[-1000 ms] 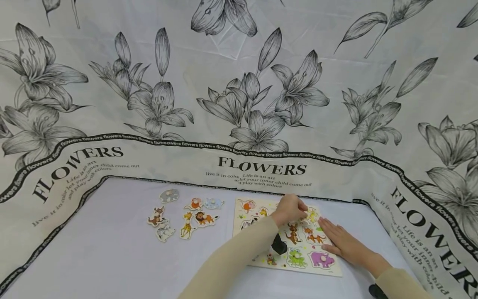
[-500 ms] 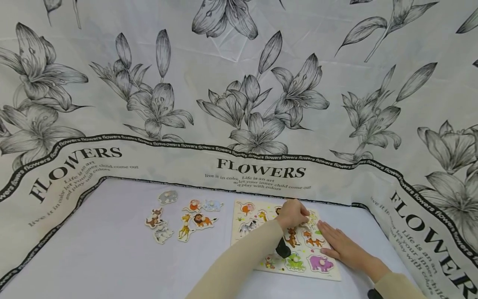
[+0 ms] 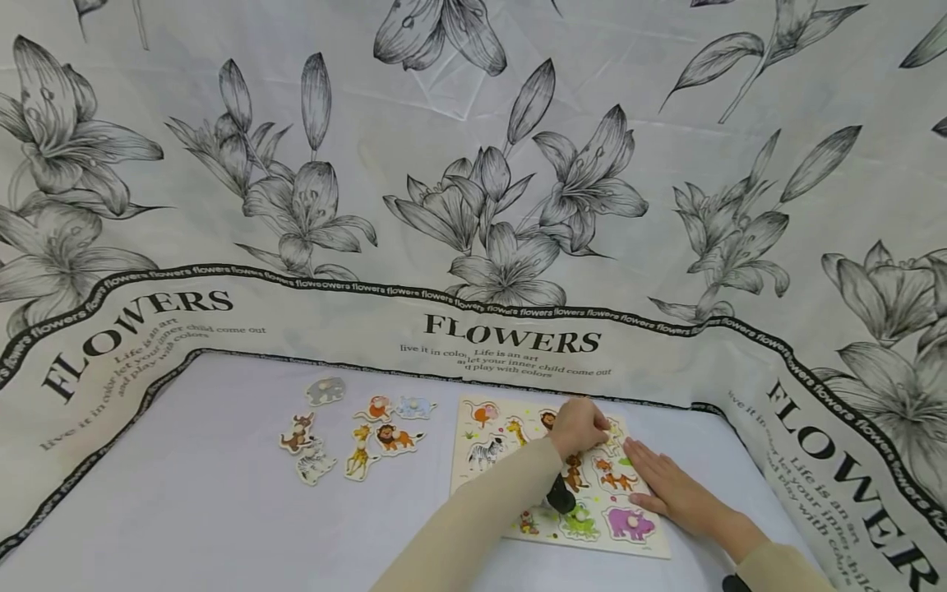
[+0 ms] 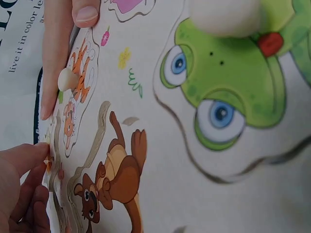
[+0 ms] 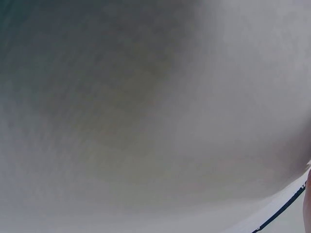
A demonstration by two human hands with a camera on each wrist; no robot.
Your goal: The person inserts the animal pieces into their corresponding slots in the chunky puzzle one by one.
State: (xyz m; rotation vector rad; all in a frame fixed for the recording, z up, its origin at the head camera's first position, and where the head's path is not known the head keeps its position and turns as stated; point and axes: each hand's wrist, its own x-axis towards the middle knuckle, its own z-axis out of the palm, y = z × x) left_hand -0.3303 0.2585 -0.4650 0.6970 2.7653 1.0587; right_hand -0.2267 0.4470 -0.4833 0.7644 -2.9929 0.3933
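Note:
A wooden animal puzzle board (image 3: 644,549) lies on the white table. My left hand (image 3: 580,427) reaches over its upper right part and pinches a small puzzle piece by the slot there. The fingers hide most of that piece, though a bit of orange and yellow shows in the left wrist view. Flat along the board's right edge rests my right hand (image 3: 681,493), fingers straight. Close to both hands are the tiger piece (image 4: 82,77) with its round knob and a kangaroo picture (image 4: 116,179). The frog piece (image 4: 228,87) and purple hippo piece (image 3: 629,524) sit in the bottom row.
Left of the board lie several loose pieces: a grey elephant (image 3: 325,391), kangaroo (image 3: 297,433), zebra (image 3: 315,462), giraffe (image 3: 358,454), lion (image 3: 398,438), monkey (image 3: 377,407) and blue elephant (image 3: 414,406). Flower-printed cloth (image 3: 510,341) stands behind. The right wrist view is mostly blurred.
The head view has shifted slightly, and the loose pieces appear a little further left. My left hand stays at the same slot with small movements; the right hand keeps its place at the board's edge.

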